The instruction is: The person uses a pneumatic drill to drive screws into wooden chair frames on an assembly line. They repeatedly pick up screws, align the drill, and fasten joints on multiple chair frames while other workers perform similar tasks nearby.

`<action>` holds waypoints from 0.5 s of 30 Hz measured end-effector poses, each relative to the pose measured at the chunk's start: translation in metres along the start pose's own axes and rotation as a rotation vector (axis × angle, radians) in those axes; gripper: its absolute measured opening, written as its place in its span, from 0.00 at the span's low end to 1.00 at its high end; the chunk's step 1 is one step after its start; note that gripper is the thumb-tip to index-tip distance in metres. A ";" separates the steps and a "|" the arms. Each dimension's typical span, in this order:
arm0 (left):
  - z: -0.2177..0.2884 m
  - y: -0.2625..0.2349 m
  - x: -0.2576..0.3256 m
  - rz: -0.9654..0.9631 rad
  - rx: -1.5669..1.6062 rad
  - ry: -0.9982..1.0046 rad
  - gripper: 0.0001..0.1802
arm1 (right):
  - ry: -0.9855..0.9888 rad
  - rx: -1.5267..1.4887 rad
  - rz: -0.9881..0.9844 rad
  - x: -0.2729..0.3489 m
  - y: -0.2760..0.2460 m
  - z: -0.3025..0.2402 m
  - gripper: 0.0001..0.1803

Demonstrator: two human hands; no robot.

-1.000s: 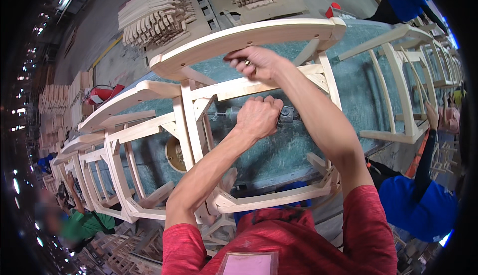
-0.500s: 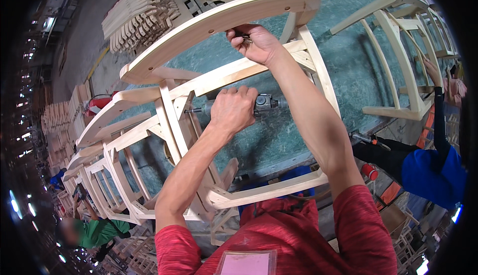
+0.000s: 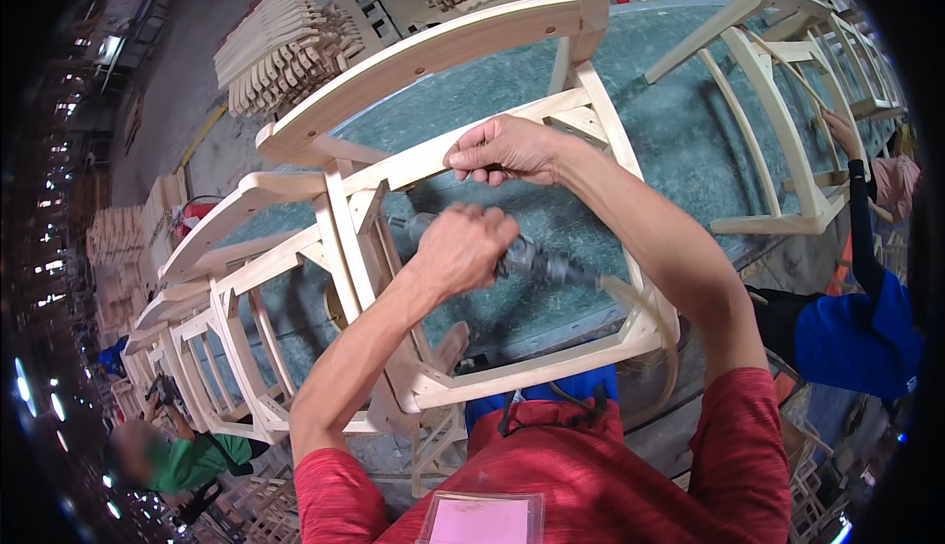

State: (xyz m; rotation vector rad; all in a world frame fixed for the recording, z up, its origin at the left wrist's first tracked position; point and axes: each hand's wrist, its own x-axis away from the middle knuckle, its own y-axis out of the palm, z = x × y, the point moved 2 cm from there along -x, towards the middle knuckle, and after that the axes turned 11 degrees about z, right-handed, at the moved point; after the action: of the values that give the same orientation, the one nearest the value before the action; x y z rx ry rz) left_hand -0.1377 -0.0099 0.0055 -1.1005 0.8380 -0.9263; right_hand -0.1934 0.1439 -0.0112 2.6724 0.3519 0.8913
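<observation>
From the head camera, I see my left hand (image 3: pixel 463 247) at the centre of the frame, fist closed around a grey power tool (image 3: pixel 527 258) whose body sticks out to the right of the knuckles, with a pale hose (image 3: pixel 655 322) curving away toward the lower right. Just above it, my right hand (image 3: pixel 502 150) is curled over a crossbar of the unfinished wooden chair frame (image 3: pixel 443 47), fingers pinched on the rail; I cannot tell whether it holds anything small besides. The frame lies on its side across a green-topped workbench (image 3: pixel 679 140) and fills the middle of the picture. More chair frames (image 3: pixel 212 337) line up at the left. At the right edge a person in a blue sleeve (image 3: pixel 871 322) works on another chair (image 3: pixel 787 81). Stacked wooden parts (image 3: pixel 281 52) sit at the upper left.
</observation>
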 end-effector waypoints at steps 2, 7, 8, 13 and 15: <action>0.016 -0.012 0.010 0.005 0.001 0.161 0.20 | 0.036 -0.009 0.016 0.002 0.015 0.012 0.08; 0.042 -0.030 0.035 -0.006 -0.155 0.554 0.12 | 0.082 -0.326 0.112 -0.023 0.069 0.060 0.09; 0.047 -0.029 0.042 -0.019 -0.161 0.605 0.09 | 0.082 -0.429 0.116 -0.027 0.075 0.066 0.10; 0.055 -0.026 0.081 -0.003 -0.100 0.663 0.07 | 0.065 -0.556 0.067 -0.024 0.108 0.085 0.13; 0.056 -0.028 0.089 0.015 -0.091 0.678 0.08 | 0.017 -0.507 0.038 -0.024 0.114 0.089 0.13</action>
State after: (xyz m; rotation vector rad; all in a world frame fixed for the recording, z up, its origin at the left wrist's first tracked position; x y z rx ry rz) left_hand -0.0586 -0.0769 0.0377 -0.8515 1.4479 -1.2833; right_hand -0.1422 0.0125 -0.0517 2.2106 0.0635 0.8757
